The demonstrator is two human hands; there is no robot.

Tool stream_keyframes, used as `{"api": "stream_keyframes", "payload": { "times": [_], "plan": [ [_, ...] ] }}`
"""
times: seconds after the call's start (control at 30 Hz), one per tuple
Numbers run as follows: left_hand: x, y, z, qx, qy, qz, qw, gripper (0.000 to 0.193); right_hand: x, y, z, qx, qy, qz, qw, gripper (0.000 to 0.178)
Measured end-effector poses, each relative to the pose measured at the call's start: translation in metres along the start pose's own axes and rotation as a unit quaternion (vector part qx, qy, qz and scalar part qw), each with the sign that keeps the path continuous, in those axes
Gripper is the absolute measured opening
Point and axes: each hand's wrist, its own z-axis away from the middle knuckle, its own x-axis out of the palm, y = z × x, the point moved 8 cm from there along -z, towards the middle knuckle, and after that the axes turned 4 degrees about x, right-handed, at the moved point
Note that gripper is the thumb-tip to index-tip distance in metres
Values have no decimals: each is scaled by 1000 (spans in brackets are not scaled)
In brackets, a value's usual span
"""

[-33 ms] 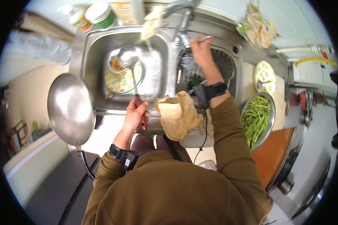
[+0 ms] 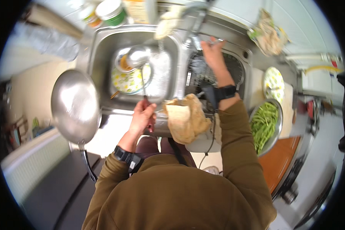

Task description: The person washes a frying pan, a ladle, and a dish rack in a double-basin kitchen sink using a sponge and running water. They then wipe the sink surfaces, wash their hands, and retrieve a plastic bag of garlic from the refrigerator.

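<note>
My left hand (image 2: 142, 117) is closed round the dark red handle of a metal ladle (image 2: 138, 56). Its round bowl hangs over the left basin (image 2: 99, 46), above a small bowl with something orange (image 2: 124, 63) and a yellow-green patterned plate (image 2: 131, 81). Stretched out over the right basin, my right hand (image 2: 214, 55) has its fingers on the metal faucet lever (image 2: 218, 40). A pale cloth (image 2: 168, 22) is wrapped at the spout, with a thin stream of water below it. Blur softens the right fingertips.
A tan cloth (image 2: 188, 120) hangs over the sink's front edge. To the right stand a metal bowl of green beans (image 2: 264, 124) and a patterned plate (image 2: 274, 82). A large pan (image 2: 74, 107) is at the left. Tubs (image 2: 110, 13) stand behind; a black rack (image 2: 234, 71) fills the right basin.
The whole scene sits slightly farther right in the picture. My left hand keeps the ladle over the left basin, and my right hand stays at the faucet lever.
</note>
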Motion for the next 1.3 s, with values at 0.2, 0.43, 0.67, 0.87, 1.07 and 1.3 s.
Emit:
{"api": "stream_keyframes", "payload": {
  "times": [0.2, 0.43, 0.67, 0.87, 1.07, 1.3],
  "plan": [
    [3, -9, 7, 96, -71, 62, 991, 36, 14, -46, 93, -25, -59, 245, 967, 52],
    [-4, 18, 9, 211, -31, -86, 973, 44, 126, -50, 254, 94, -351, -161, 918, 41],
    [-73, 42, 63, 359, 115, -355, 856, 45, 138, -43, 252, 172, -299, -209, 915, 19],
    [-112, 32, 122, 316, 92, -721, 609, 56, 134, -61, 248, -87, -116, 359, 922, 36],
    [-179, 49, 187, 454, 221, -549, 666, 61, 153, -110, 280, -100, -168, 121, 973, 30],
    [-331, -35, 217, 299, 363, -231, 852, 63, 264, -128, 381, 378, -489, -366, 695, 14]
  ]
}}
